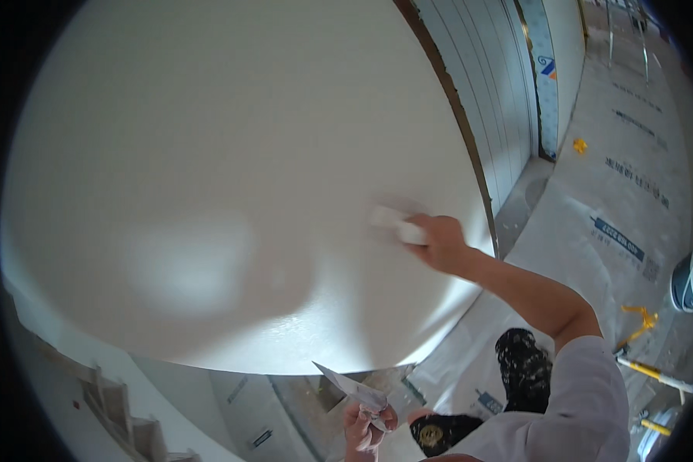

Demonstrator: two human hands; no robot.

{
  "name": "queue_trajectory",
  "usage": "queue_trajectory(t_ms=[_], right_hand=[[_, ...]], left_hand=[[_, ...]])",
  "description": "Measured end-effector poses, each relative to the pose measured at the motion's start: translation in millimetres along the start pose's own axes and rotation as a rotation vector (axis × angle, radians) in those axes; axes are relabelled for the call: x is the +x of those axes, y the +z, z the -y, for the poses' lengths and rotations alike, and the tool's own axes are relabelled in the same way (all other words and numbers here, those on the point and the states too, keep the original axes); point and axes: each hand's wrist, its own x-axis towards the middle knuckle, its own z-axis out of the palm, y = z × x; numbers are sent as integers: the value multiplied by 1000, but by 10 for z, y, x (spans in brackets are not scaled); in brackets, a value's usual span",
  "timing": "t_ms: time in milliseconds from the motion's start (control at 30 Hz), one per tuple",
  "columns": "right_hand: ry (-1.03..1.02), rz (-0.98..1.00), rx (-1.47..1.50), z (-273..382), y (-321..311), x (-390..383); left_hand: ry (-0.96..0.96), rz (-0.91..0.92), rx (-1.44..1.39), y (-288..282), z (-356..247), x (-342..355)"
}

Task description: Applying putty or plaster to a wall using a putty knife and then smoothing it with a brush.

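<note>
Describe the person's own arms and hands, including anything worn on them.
The right hand and left hand wear no gloves. The right forearm is bare, with a loose, short white sleeve above the elbow. The left sleeve is out of view.

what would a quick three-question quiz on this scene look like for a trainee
1. True or false: the right hand, out over the large white surface, is empty.
2. Multiple choice: which hand holds the flat, pointed tool?
A) the right hand
B) the left hand
C) neither
3. Fill in the gap: the bucket is near the ____ edge of the picture.

Key:
1. False: its fingers hold a pale object, too blurred to identify exactly.
2. B
3. right
</note>
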Motion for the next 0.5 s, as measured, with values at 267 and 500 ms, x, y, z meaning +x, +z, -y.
queue_trajectory(t_ms=[267, 500], right_hand=[[448, -189, -13, -323, -804, 2164], [254, 183, 4, 707, -448, 1571]], left_hand=[[-100, -128, 109, 898, -1151, -159], [-145, -167, 185, 1796, -1922, -153]])
